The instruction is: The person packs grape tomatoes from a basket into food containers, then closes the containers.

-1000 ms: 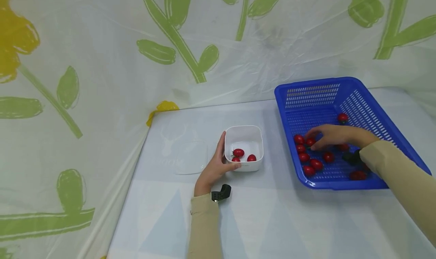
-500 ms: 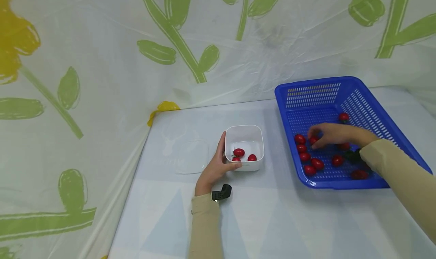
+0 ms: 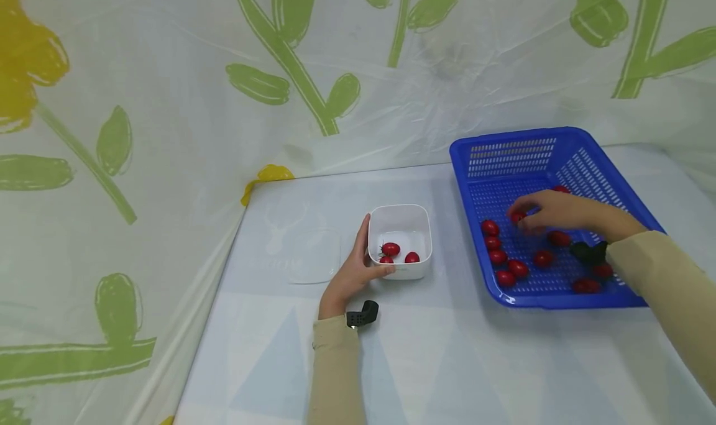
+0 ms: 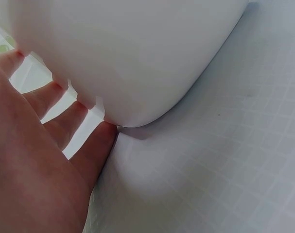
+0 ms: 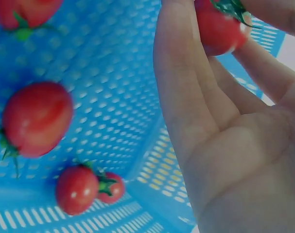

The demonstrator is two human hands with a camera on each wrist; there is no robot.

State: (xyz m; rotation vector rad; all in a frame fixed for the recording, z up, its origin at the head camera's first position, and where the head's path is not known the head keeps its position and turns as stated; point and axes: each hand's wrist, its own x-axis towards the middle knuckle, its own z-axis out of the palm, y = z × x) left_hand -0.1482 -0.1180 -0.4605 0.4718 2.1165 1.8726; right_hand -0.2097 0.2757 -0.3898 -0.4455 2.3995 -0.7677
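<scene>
My left hand grips a square white plastic container, its thumb on the front wall and its fingers along the left side. Inside the container lie 3 red cherry tomatoes. The left wrist view shows the fingertips against the container's smooth wall, close to the cloth. Over the blue basket, my right hand pinches a cherry tomato with a green stem between thumb and fingers. Below it, several more cherry tomatoes lie on the basket floor, mostly along its left side.
A clear flat lid lies on the white cloth left of the container. The basket has raised slotted walls and stands at the right. Behind the table hangs a white curtain with a printed leaf pattern.
The right hand has taken hold of a cherry tomato and lifted it, moving slightly away from me and to the right. The left hand and container have stayed in place.
</scene>
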